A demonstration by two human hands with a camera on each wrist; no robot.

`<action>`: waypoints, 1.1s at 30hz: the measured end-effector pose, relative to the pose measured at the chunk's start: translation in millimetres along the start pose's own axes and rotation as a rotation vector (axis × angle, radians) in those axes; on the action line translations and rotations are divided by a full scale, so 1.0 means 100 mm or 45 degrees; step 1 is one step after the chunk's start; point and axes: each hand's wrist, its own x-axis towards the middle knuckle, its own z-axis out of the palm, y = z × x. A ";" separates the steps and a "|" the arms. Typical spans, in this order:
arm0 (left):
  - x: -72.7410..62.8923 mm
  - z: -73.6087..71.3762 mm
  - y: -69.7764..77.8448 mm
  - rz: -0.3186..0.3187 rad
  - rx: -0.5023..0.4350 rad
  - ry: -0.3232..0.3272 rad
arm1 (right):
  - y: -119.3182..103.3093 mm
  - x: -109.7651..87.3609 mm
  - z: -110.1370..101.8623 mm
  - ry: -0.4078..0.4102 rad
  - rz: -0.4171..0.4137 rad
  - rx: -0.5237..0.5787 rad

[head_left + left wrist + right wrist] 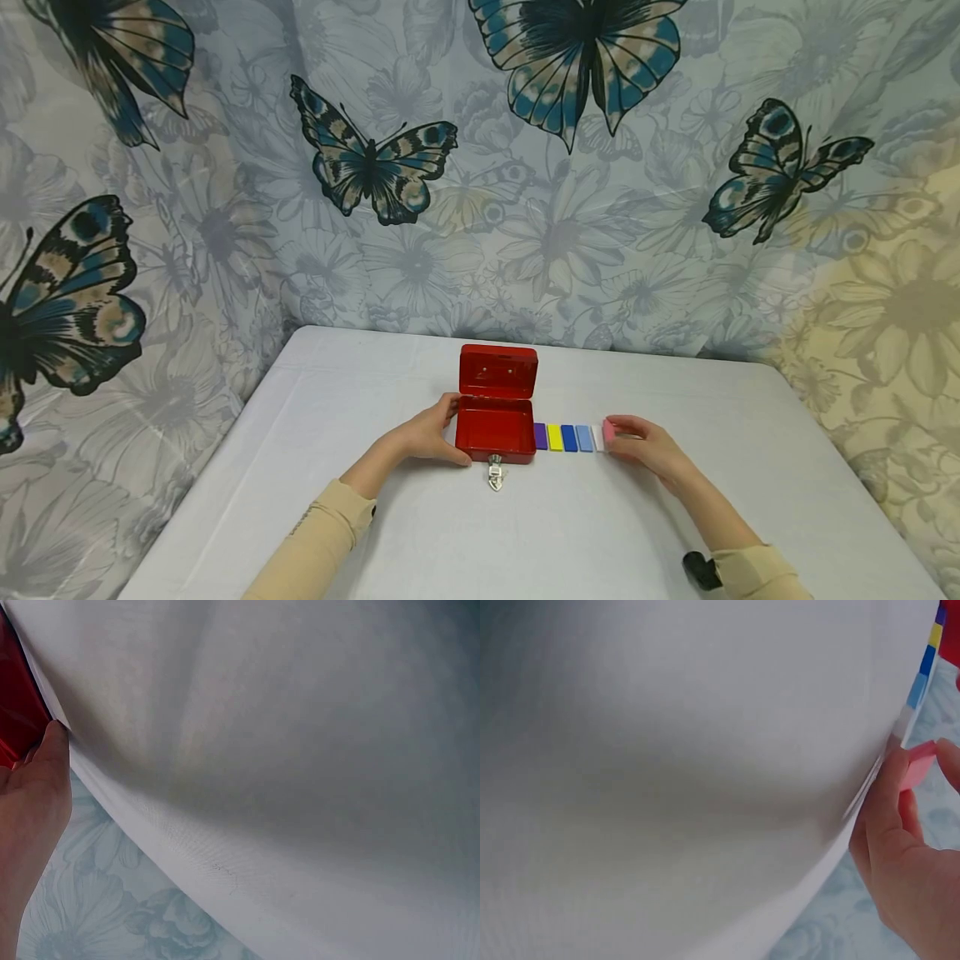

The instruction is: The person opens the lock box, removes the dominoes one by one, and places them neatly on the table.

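Note:
A small red metal cash box stands with its lid raised; the inside shows nothing but red. My left hand grips the box's left side, thumb at the front corner and fingers farther back. In the left wrist view, only part of the red box shows beside that hand. To the right, my right hand pinches a pink block between thumb and fingers, clearly seen in the right wrist view. A row of purple, yellow, dark blue, light blue and white blocks runs between box and pink block.
A silver latch hangs from the box's front onto the white-covered table. Behind the table hangs a butterfly-patterned cloth. Something black sits at the right sleeve.

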 end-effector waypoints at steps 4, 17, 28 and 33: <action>0.00 0.00 -0.01 0.006 -0.013 -0.003 | 0.03 0.00 -0.02 0.014 -0.020 -0.063; -0.01 -0.01 0.02 -0.012 -0.010 -0.002 | 0.04 0.06 -0.05 0.055 -0.074 -0.351; 0.00 -0.01 0.01 -0.017 -0.017 -0.005 | 0.01 0.05 -0.03 0.039 -0.084 -0.347; 0.01 -0.01 0.00 -0.022 -0.015 -0.009 | -0.01 0.04 -0.04 0.019 -0.088 -0.350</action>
